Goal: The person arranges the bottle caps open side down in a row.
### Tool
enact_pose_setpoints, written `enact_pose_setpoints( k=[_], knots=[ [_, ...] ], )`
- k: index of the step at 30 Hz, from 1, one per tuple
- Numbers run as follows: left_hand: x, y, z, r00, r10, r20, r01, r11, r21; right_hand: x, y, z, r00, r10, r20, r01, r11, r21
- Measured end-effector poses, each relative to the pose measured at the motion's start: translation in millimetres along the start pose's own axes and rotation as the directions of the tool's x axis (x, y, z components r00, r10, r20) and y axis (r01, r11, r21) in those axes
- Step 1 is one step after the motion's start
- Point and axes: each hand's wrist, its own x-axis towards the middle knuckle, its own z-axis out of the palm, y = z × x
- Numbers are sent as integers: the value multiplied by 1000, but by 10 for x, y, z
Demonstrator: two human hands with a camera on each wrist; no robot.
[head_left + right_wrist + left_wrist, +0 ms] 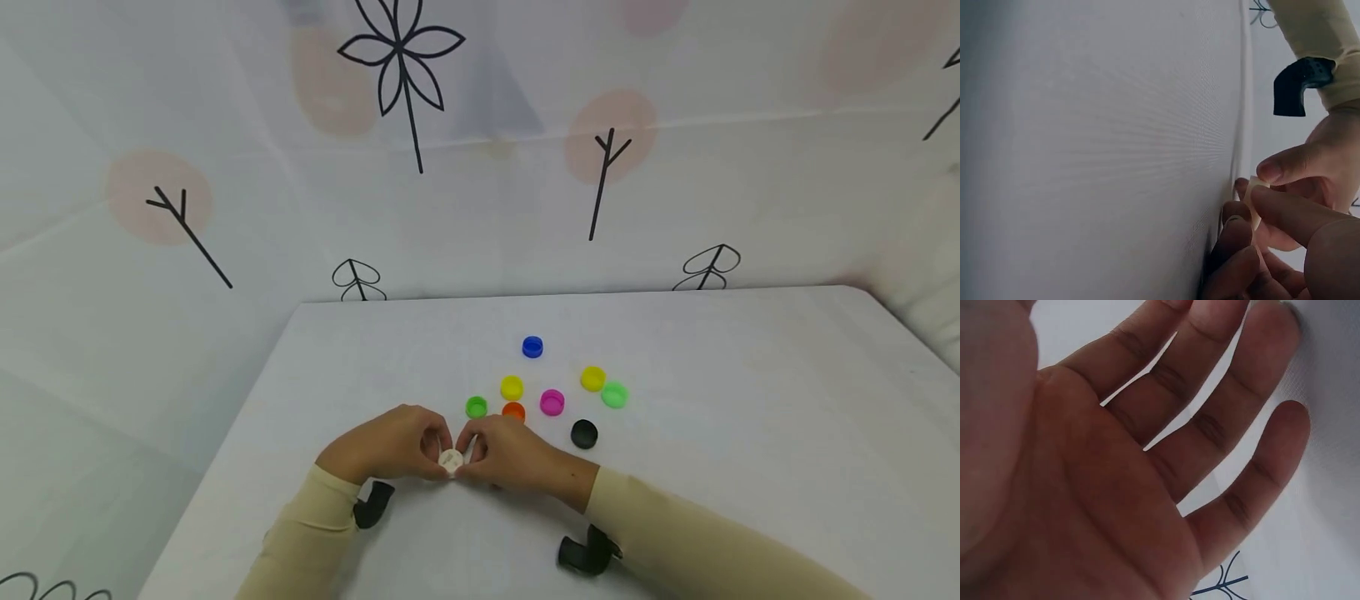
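Note:
A small white bottle cap (451,461) is between my two hands, close over the white table. My left hand (401,443) pinches its left side between thumb and fingers. From the other side, my right hand (517,454) pinches it in the same way. The right wrist view shows the white cap (1252,195) edge-on, with both thumbs and fingertips at it. Left palm and fingers fill the left wrist view, where the cap is hidden. Just beyond the hands lie an orange cap (513,410), partly covered by the right hand, and a green cap (476,407).
Farther out on the table (750,417) are a yellow cap (512,387), a magenta cap (552,402), a second yellow cap (593,378), a light green cap (614,395), a black cap (584,433) and a blue cap (532,347). A patterned cloth (495,225) hangs behind.

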Motion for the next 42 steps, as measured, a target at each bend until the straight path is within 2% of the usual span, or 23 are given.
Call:
enact_pose_setpoints(
  k=[12, 20, 35, 42],
  knots=[
    [-2, -46, 14, 997, -78, 11, 78, 997, 26, 94, -55, 56, 999, 22, 25, -20, 997, -78],
    [-9, -41, 25, 998, -65, 3, 65, 997, 40, 99, -72, 78, 1000, 26, 14, -24, 992, -122],
    [-10, 15, 26, 992, -129, 1, 128, 989, 79, 94, -65, 79, 999, 32, 15, -30, 992, -126],
    [-40, 50, 17, 983, -183, -17, 184, 975, 122, 40, -66, 0, 999, 29, 43, -25, 996, -90]
  ],
)
